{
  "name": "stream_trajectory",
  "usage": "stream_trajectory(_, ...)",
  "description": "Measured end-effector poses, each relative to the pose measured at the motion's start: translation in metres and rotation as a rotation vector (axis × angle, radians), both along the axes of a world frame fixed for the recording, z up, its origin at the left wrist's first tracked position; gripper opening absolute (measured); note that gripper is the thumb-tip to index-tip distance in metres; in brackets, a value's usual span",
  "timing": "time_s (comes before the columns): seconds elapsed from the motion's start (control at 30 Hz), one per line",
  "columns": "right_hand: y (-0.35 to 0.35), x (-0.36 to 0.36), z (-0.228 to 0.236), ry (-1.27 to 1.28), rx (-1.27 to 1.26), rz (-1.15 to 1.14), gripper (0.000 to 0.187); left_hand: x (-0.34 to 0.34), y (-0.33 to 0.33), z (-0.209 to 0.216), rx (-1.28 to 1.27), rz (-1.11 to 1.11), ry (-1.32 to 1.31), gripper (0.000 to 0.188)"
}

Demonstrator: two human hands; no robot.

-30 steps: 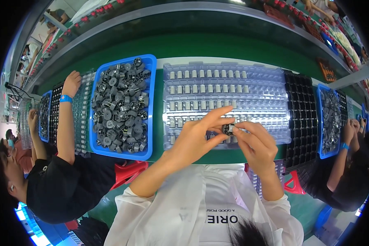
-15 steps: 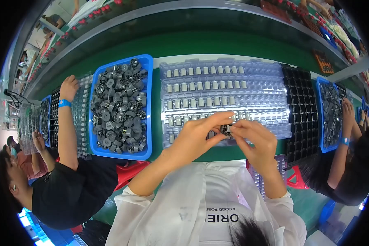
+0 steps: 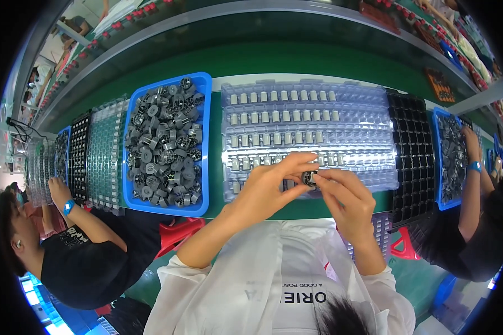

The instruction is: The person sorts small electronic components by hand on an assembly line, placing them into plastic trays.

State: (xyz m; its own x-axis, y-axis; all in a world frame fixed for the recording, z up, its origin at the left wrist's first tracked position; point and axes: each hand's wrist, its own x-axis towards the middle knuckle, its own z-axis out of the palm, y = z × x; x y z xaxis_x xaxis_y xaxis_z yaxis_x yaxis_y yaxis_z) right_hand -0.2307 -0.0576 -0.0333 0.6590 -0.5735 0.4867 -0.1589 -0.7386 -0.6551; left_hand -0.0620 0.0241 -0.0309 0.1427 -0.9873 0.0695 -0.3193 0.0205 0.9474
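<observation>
Over the near edge of a clear plastic tray (image 3: 366, 131), my left hand (image 3: 268, 187) is closed, pinching a small round dark grey plastic part (image 3: 308, 178) between thumb and fingers. From the other side my right hand (image 3: 350, 202) meets it, thumb and forefinger together at the part's edge. A pale speck shows at those right fingertips, too small to name. Rows of small whitish cylinders (image 3: 282, 116) stand in the tray's pockets, and my hands cover some of the nearest rows.
Left of the tray is a blue bin (image 3: 206, 151) heaped with grey round parts (image 3: 162, 145). A black compartment tray (image 3: 411, 151) adjoins on the right, with another blue bin (image 3: 437, 156) beyond. Co-workers sit on both sides, a person's hand (image 3: 60, 191) at left and another hand (image 3: 470, 139) at right.
My left hand stays almost in place with the round part. My right fingers have shifted slightly at its edge. The co-worker's raised arm at left has come down toward the near side.
</observation>
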Motion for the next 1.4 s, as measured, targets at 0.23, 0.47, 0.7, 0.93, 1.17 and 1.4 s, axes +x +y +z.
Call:
stream_trajectory(0.23,-0.002,-0.001,0.0,-0.002,0.033,0.031,0.031,0.0,-0.006,-0.002,0.091,0.038,0.175,0.053)
stream_trajectory(0.47,-0.039,-0.032,-0.001,-0.034,0.1,-0.031,0.028,-0.005,-0.01,0.002,0.042,-0.026,0.209,0.056)
stream_trajectory(0.7,-0.221,-0.096,-0.042,0.118,-0.149,-0.41,0.025,0.012,0.001,-0.016,0.001,-0.108,-0.862,0.086)
stream_trajectory(0.93,-0.257,-0.05,-0.058,0.153,-0.159,-0.158,0.021,0.016,0.012,-0.02,0.126,-0.02,-0.956,0.083)
stream_trajectory(1.17,-0.264,-0.081,-0.071,0.216,-0.191,-0.161,0.022,0.034,0.008,-0.018,-0.06,-0.056,-0.609,0.074)
stream_trajectory(1.4,-0.217,-0.044,-0.015,0.154,-0.244,-0.318,0.027,0.191,-0.021,-0.03,-0.111,0.498,-0.951,0.031)
